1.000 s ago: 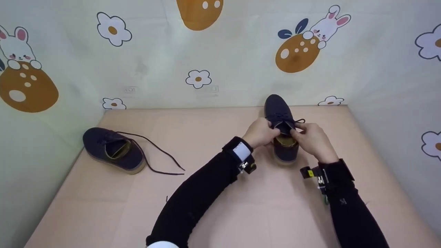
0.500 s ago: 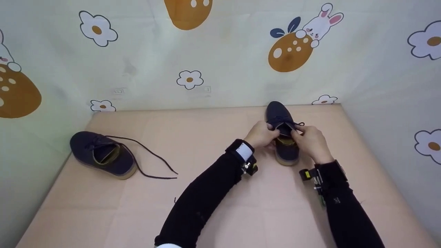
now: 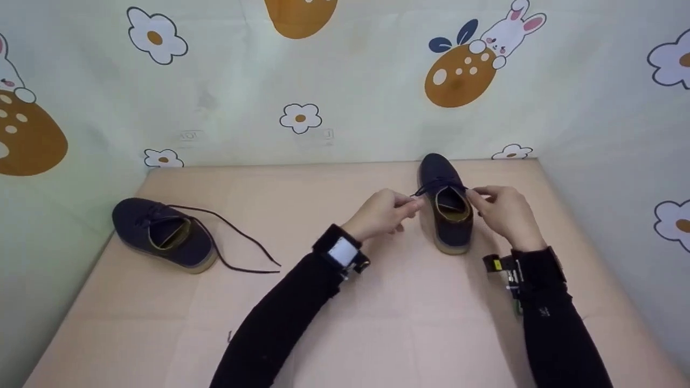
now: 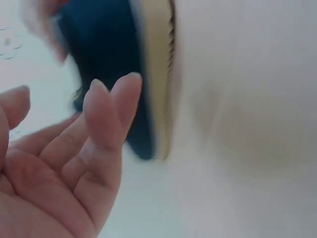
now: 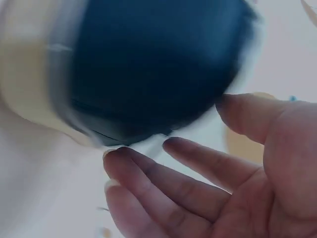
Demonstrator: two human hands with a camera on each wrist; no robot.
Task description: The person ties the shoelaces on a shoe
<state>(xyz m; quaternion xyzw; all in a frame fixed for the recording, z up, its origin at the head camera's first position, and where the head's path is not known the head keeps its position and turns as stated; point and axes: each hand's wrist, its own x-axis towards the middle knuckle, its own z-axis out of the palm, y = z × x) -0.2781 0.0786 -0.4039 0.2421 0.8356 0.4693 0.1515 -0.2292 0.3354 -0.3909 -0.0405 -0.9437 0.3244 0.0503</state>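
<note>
In the head view, a dark navy lace-up shoe (image 3: 454, 237) stands at the back right with its toe toward the wall. Its dark shoelace (image 3: 428, 188) crosses the front and sticks out on the left, reaching close to the left hand. My left hand (image 3: 380, 215) is beside the shoe; the left wrist view shows its thumb and fingers apart. On the other side, my right hand (image 3: 506, 215) has its fingertips right at the shoe's edge. The right wrist view shows a gap between that thumb (image 5: 242, 116) and the fingers.
A matching navy shoe (image 3: 188, 250) sits at the left, its long loose lace (image 3: 242, 233) trailing right over the peach tabletop (image 3: 366, 334). Patterned cloth walls (image 3: 372, 64) enclose the back and sides. A tiny dark scrap (image 3: 229, 336) lies near the left sleeve.
My left hand has moved left, away from the shoe's opening, and the lace now shows on that side. The right hand has shifted to the shoe's outer edge.
</note>
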